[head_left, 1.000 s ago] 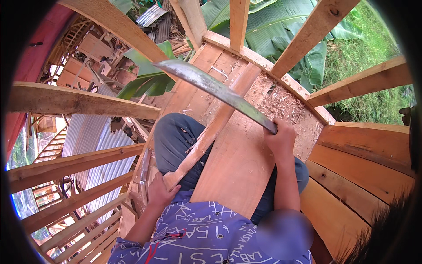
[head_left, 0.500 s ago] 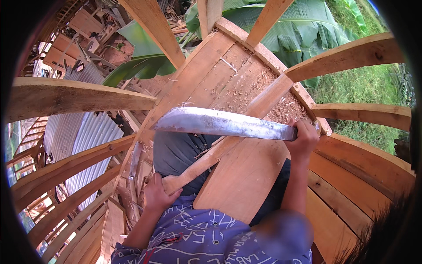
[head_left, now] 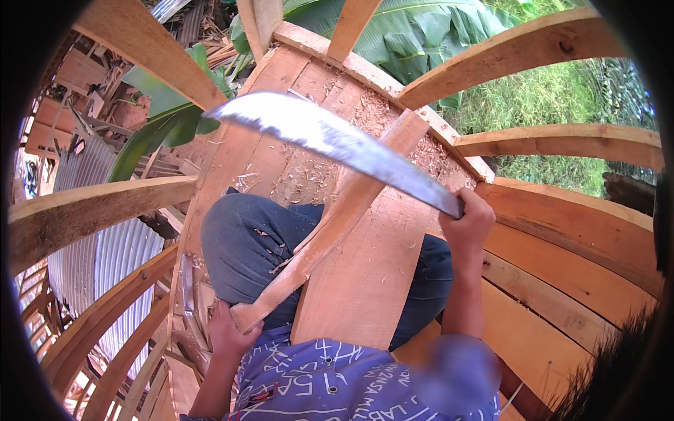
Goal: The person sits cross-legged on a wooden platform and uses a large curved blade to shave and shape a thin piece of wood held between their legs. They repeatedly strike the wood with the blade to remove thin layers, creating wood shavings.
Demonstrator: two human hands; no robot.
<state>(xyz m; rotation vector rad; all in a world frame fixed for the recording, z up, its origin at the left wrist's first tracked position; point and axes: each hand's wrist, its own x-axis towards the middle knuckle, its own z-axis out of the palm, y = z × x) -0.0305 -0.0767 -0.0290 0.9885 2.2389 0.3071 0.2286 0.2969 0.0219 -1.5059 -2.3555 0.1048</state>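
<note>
My right hand is closed round the grip end of a machete. Its broad, bright blade slants up to the left and passes over the far part of a rough-cut curved length of wood. Whether the blade touches the wood I cannot tell. The near end of that wood is gripped by my left hand, low on the left beside my knee. Under the wood a wide flat board lies across my lap, between my bent legs in dark trousers.
Curved wooden ribs rise on both sides of a planked floor strewn with shavings. Side planks stand at my right. A metal blade-like tool lies left of my knee. Corrugated sheets and banana leaves are outside.
The machete has tilted, its tip rising up and left while the grip end stays low. The view has shifted somewhat. My left hand still holds the wood's near end.
</note>
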